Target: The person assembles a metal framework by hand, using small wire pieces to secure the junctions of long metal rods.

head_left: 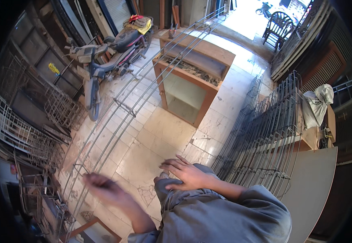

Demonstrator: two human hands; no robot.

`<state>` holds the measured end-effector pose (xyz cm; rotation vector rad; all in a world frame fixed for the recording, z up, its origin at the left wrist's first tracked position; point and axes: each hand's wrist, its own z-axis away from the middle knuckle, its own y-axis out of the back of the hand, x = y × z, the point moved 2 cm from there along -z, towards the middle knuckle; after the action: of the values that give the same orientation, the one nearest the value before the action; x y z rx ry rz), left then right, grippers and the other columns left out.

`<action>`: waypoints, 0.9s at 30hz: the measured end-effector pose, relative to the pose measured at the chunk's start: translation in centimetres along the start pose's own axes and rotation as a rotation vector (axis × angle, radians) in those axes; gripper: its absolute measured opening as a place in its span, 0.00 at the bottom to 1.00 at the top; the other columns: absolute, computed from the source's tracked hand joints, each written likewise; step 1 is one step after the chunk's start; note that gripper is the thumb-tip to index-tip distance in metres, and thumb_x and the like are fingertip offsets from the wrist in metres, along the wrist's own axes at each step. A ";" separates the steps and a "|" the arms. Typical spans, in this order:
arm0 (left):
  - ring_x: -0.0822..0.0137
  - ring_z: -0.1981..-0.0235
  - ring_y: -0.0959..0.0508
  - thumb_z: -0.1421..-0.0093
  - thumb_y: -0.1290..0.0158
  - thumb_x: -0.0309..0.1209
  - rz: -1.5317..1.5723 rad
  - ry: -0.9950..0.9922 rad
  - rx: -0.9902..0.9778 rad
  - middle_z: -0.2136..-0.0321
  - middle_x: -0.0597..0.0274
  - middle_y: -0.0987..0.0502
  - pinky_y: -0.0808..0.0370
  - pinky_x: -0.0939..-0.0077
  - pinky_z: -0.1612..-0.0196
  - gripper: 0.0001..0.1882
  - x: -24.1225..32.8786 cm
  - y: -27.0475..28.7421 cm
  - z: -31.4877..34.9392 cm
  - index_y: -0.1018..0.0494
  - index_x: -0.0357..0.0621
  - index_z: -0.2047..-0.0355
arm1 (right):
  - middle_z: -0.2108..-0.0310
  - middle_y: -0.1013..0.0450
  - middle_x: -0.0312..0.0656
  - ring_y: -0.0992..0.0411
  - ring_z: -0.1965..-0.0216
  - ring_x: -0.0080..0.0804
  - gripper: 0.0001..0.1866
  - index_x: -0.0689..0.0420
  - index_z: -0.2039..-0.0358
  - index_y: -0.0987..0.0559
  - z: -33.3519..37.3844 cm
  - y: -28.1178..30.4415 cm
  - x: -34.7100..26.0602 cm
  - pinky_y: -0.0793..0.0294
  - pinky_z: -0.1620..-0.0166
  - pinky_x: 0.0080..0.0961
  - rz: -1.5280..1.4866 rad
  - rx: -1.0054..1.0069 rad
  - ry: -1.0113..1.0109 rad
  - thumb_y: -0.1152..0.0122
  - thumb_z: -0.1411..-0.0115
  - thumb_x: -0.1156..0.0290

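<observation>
A long, narrow frame of steel rods (124,108), joined by small cross ties, runs slantwise from the lower left up to the far doorway. My left hand (105,189) is beside its near part, close to a cross tie. Motion smears the fingers, so whether they hold or touch a rod cannot be made out. Over my thigh, my right hand (187,175) has its fingers stretched out and holds nothing. Under the far part of the rod frame is a wooden cabinet (212,106) with a pale panel in its front.
Many similar rod frames (261,125) stand stacked on the right, beside a grey board (315,190). A motorbike (115,50) is parked far left. Metal grilles (16,125) lean at the left. A dark chair (278,28) stands near the bright doorway. A pale sack (318,105) sits right.
</observation>
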<state>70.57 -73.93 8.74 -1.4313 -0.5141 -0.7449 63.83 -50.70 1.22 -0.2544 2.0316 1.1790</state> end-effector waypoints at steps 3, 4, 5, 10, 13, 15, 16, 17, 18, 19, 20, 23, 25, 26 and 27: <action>0.80 0.74 0.39 0.33 0.49 0.42 -0.139 0.087 -0.218 0.74 0.72 0.36 0.40 0.85 0.72 0.13 -5.3 0.1 5.2 0.34 0.48 0.67 | 0.46 0.32 0.51 0.31 0.45 0.43 0.24 0.60 0.44 0.33 -3.4 -1.4 -1.3 0.31 0.44 0.39 -0.428 0.115 -0.027 0.40 0.38 0.65; 0.79 0.75 0.41 0.32 0.50 0.40 -0.258 0.103 -0.259 0.73 0.72 0.38 0.41 0.82 0.71 0.12 -5.7 -1.2 7.1 0.35 0.48 0.68 | 0.46 0.33 0.50 0.29 0.46 0.41 0.23 0.61 0.44 0.34 -4.0 -2.0 -1.5 0.29 0.45 0.38 -0.606 0.141 -0.053 0.40 0.37 0.68; 0.75 0.71 0.37 0.32 0.49 0.39 -0.198 0.061 -0.398 0.72 0.69 0.36 0.37 0.80 0.66 0.12 -6.4 -1.1 7.4 0.35 0.45 0.66 | 0.47 0.31 0.50 0.27 0.49 0.38 0.22 0.61 0.45 0.33 -4.4 -2.6 -1.6 0.27 0.49 0.34 -0.687 0.211 -0.140 0.41 0.38 0.71; 0.73 0.66 0.28 0.35 0.47 0.31 -0.433 0.012 -0.547 0.65 0.60 0.24 0.31 0.76 0.60 0.09 -8.0 0.0 5.3 0.26 0.37 0.64 | 0.68 0.24 0.42 0.27 0.78 0.21 0.08 0.63 0.60 0.24 -5.2 -3.6 0.3 0.29 0.75 0.19 -0.564 0.468 -0.211 0.40 0.41 0.82; 0.74 0.67 0.27 0.35 0.46 0.29 -0.526 0.018 -0.566 0.66 0.61 0.23 0.31 0.79 0.61 0.08 -8.9 0.1 3.9 0.25 0.35 0.65 | 0.71 0.25 0.41 0.31 0.81 0.21 0.05 0.62 0.64 0.23 -7.0 -2.5 0.5 0.34 0.78 0.20 -0.395 0.488 -0.202 0.38 0.42 0.81; 0.76 0.67 0.27 0.36 0.46 0.27 -0.564 0.059 -0.589 0.68 0.63 0.23 0.31 0.82 0.63 0.07 -10.3 -0.1 2.9 0.25 0.33 0.65 | 0.73 0.25 0.42 0.35 0.84 0.24 0.05 0.61 0.65 0.22 -8.1 -3.0 2.1 0.38 0.79 0.22 -0.337 0.510 -0.226 0.37 0.42 0.78; 0.76 0.70 0.27 0.37 0.45 0.27 -0.576 0.064 -0.554 0.70 0.63 0.23 0.31 0.81 0.65 0.07 -11.0 -0.3 2.5 0.24 0.33 0.67 | 0.73 0.26 0.42 0.36 0.84 0.24 0.05 0.61 0.65 0.22 -8.6 -2.9 2.6 0.38 0.79 0.23 -0.310 0.506 -0.266 0.37 0.42 0.77; 0.76 0.69 0.27 0.37 0.45 0.27 -0.658 0.053 -0.609 0.70 0.63 0.23 0.31 0.81 0.65 0.07 -11.4 -0.7 1.6 0.23 0.34 0.67 | 0.74 0.26 0.42 0.37 0.85 0.24 0.05 0.61 0.65 0.22 -9.1 -2.9 3.1 0.38 0.79 0.23 -0.281 0.503 -0.305 0.37 0.41 0.76; 0.76 0.68 0.27 0.37 0.45 0.27 -0.736 0.047 -0.669 0.70 0.63 0.23 0.31 0.81 0.64 0.07 -12.0 -1.2 0.8 0.23 0.34 0.67 | 0.75 0.26 0.42 0.38 0.85 0.25 0.05 0.62 0.65 0.23 -9.4 -2.5 3.6 0.38 0.79 0.23 -0.259 0.489 -0.369 0.38 0.40 0.75; 0.76 0.67 0.26 0.37 0.45 0.27 -0.815 0.041 -0.729 0.70 0.63 0.23 0.31 0.81 0.64 0.07 -12.5 -1.7 -0.1 0.23 0.34 0.66 | 0.75 0.26 0.42 0.38 0.85 0.24 0.04 0.62 0.65 0.23 -9.8 -2.6 4.5 0.38 0.79 0.23 -0.255 0.490 -0.388 0.38 0.40 0.75; 0.70 0.68 0.24 0.39 0.44 0.28 -0.885 0.015 -0.792 0.70 0.60 0.22 0.29 0.79 0.64 0.07 -12.9 -2.3 -1.3 0.22 0.35 0.67 | 0.76 0.26 0.41 0.38 0.85 0.24 0.04 0.62 0.66 0.23 -10.3 -2.9 5.7 0.38 0.79 0.24 -0.250 0.491 -0.407 0.38 0.40 0.75; 0.61 0.68 0.22 0.41 0.43 0.29 -1.216 -0.213 -0.933 0.68 0.57 0.21 0.27 0.72 0.62 0.06 -12.3 -3.9 -4.3 0.21 0.38 0.68 | 0.75 0.24 0.45 0.34 0.85 0.30 0.04 0.63 0.67 0.25 -11.5 -3.0 8.5 0.36 0.78 0.26 -0.203 0.409 -0.456 0.40 0.40 0.76; 0.54 0.66 0.22 0.43 0.41 0.32 -1.273 -0.444 -0.962 0.66 0.56 0.20 0.26 0.65 0.60 0.09 -12.2 -4.1 -6.6 0.22 0.40 0.65 | 0.75 0.24 0.47 0.30 0.84 0.34 0.04 0.63 0.67 0.25 -12.5 -4.4 10.3 0.34 0.78 0.28 -0.203 0.322 -0.484 0.40 0.40 0.76; 0.54 0.66 0.22 0.43 0.41 0.33 -1.315 -0.521 -0.975 0.67 0.56 0.20 0.26 0.64 0.59 0.10 -12.2 -4.5 -7.5 0.22 0.40 0.64 | 0.74 0.23 0.49 0.27 0.82 0.40 0.04 0.63 0.67 0.26 -13.1 -5.0 10.8 0.32 0.77 0.31 -0.184 0.293 -0.478 0.41 0.41 0.77; 0.54 0.65 0.22 0.43 0.41 0.33 -1.355 -0.603 -0.980 0.67 0.57 0.20 0.26 0.63 0.59 0.11 -12.3 -5.1 -8.3 0.23 0.40 0.63 | 0.74 0.23 0.49 0.27 0.82 0.40 0.04 0.63 0.67 0.26 -14.3 -5.2 11.0 0.31 0.77 0.31 -0.202 0.283 -0.483 0.41 0.41 0.78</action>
<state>57.56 -80.19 2.60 -2.1453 -1.8632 -1.7914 51.57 -63.02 -5.77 -0.0266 1.6713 0.7304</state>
